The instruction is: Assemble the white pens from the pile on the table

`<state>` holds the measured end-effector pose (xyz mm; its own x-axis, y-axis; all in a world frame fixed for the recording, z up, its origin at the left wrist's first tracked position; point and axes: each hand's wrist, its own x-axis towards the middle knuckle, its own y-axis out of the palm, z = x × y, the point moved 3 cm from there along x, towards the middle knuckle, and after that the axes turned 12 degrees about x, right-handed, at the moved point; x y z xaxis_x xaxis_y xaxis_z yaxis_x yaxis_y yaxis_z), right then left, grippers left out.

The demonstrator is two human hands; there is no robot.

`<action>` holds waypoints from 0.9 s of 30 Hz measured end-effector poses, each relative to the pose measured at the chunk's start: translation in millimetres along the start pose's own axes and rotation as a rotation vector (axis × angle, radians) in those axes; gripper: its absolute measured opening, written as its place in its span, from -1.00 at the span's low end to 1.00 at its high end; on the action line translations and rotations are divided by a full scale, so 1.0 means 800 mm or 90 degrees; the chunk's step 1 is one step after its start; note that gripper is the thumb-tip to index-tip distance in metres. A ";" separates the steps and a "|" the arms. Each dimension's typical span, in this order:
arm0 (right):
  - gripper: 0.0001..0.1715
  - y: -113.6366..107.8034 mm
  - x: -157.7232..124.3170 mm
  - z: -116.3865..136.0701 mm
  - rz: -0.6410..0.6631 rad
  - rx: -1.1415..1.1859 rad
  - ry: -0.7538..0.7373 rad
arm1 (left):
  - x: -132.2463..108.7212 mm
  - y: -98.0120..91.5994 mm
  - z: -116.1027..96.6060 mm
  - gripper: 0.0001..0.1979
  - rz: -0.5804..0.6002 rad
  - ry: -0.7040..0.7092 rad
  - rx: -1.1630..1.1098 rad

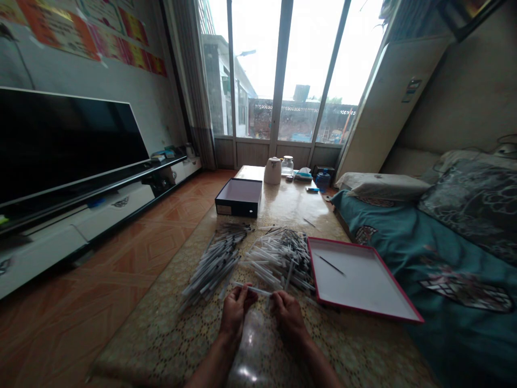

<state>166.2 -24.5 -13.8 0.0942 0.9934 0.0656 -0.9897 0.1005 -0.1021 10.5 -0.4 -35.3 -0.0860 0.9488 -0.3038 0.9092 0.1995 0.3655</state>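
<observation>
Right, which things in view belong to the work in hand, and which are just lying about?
In use: slim tube, held by left hand and right hand; left tube pile; right tube pile; probably red-rimmed tray, with thin rod inside.

Apparently just lying about: kettle; glass jar; maybe dark box.

No readable words or numbers, orange wall poster [62, 29] too blurred, pale label [224, 209] on dark box [244, 210] too small, sticker [411, 90] on tall pale cabinet [390, 91] unclear

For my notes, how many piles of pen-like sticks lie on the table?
2: the left pile, in front of the dark box, and the right pile, beside the red-rimmed tray.
</observation>
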 end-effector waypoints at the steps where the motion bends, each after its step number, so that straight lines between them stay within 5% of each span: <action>1: -0.51 0.001 0.000 0.000 0.002 -0.006 0.002 | 0.000 0.000 0.000 -0.77 0.001 0.000 0.001; 7: -0.72 0.000 -0.001 0.005 -0.002 -0.029 -0.037 | 0.000 0.000 0.000 -0.76 -0.001 -0.003 0.008; 12: -0.51 0.001 -0.001 0.001 0.010 -0.038 -0.010 | -0.002 0.001 -0.002 -0.76 0.000 -0.001 -0.001; 16: -0.68 0.000 -0.001 0.002 0.004 -0.017 -0.021 | -0.003 0.001 -0.003 -0.78 -0.005 0.004 0.005; 23: -0.51 -0.001 -0.001 0.002 -0.014 -0.015 -0.017 | -0.004 0.002 -0.004 -0.78 -0.003 0.000 0.010; 27: -0.70 0.001 -0.002 0.002 -0.005 0.045 -0.007 | -0.005 0.002 -0.004 -0.76 0.000 -0.001 0.016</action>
<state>165.4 -25.8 -12.5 0.1004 0.9919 0.0775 -0.9942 0.1030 -0.0306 10.9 -2.8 -30.5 -0.0849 0.9485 -0.3051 0.9193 0.1927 0.3432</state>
